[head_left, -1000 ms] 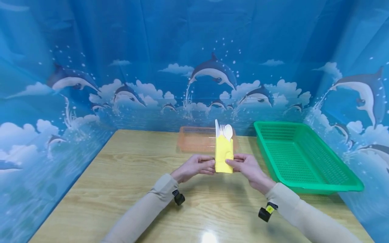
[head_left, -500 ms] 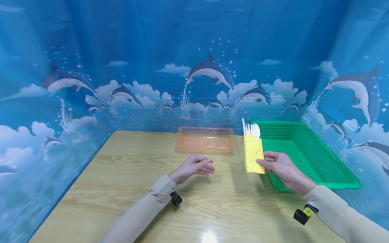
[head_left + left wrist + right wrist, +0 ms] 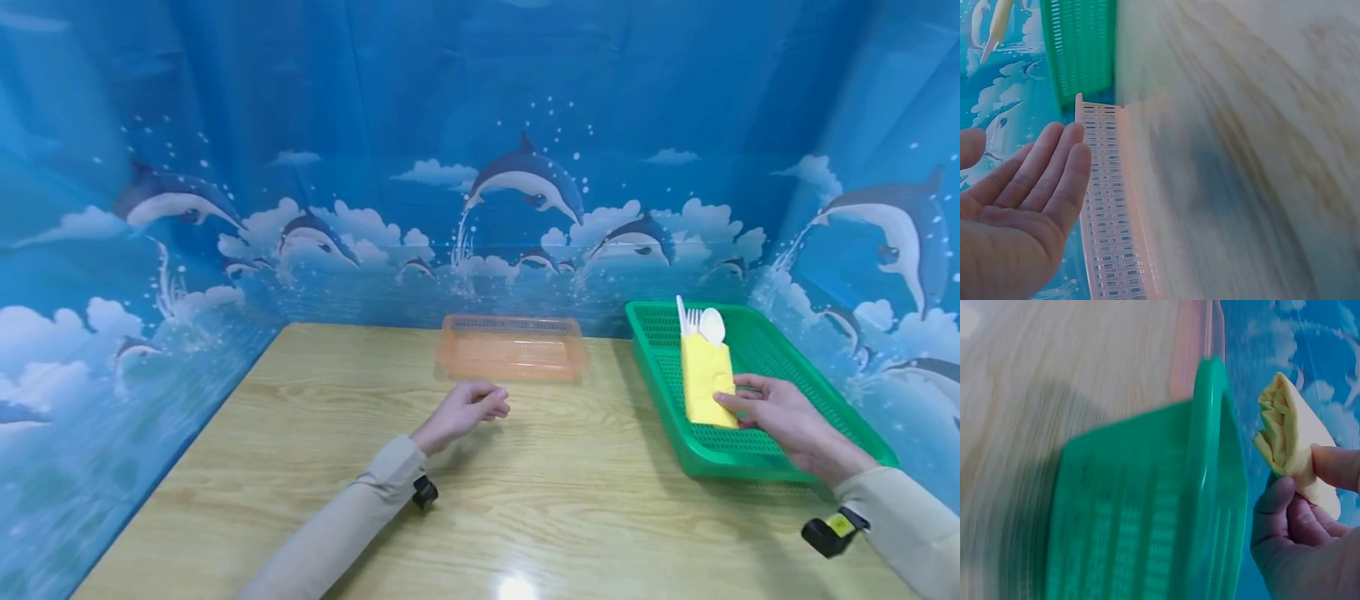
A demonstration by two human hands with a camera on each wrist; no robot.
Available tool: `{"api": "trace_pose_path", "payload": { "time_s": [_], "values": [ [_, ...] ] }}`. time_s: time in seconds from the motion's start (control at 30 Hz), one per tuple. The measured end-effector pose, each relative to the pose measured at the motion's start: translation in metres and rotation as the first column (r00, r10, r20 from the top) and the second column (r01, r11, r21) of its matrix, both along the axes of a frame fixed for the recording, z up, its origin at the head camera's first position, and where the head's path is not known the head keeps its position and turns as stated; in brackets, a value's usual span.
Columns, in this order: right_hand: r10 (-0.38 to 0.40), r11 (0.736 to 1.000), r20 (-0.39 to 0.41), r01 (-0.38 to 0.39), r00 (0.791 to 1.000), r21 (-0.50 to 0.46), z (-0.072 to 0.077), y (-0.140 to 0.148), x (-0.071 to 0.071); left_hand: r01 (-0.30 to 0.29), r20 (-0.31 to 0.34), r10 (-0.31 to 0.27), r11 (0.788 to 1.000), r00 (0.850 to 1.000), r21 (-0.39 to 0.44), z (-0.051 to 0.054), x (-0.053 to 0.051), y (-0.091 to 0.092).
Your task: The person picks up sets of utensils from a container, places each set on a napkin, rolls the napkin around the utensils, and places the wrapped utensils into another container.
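My right hand (image 3: pixel 787 421) pinches the lower right side of a folded yellow napkin (image 3: pixel 707 379), thumb in front. A white plastic knife (image 3: pixel 681 315), fork (image 3: pixel 693 320) and spoon (image 3: pixel 712 326) stick up from its top. In the head view this bundle appears over the left part of the green basket (image 3: pixel 660 400). The right wrist view shows the napkin's folded bottom end (image 3: pixel 1279 425) between thumb and fingers, with the cutlery hidden. My left hand (image 3: pixel 462 415) hovers above the table with nothing in it; the left wrist view shows its fingers (image 3: pixel 1054 169) nearly straight.
A shallow orange-pink basket (image 3: pixel 510 367) sits at the table's back edge, left of the green one. The wooden table (image 3: pixel 337 400) meets a blue dolphin-print curtain (image 3: pixel 420 150) behind and at both sides.
My left hand has let go of the napkin bundle and drawn slightly left. My right hand has carried the bundle rightward from the table's middle to over the green basket.
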State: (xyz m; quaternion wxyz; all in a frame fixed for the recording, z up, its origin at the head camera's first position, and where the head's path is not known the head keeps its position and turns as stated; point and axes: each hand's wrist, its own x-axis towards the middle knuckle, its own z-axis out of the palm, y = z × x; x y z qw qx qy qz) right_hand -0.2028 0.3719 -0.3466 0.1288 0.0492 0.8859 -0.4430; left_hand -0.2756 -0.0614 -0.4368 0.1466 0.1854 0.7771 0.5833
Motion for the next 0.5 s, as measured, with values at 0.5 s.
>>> {"api": "trace_pose_path", "payload": {
  "time_s": [0.5],
  "values": [
    [0.106,0.983,0.117,-0.122,0.987,0.141,-0.024,0.034,-0.011,-0.077,-0.046,0.074,0.995,0.996,-0.059,-0.002,0.001,-0.005]
  ]
}}
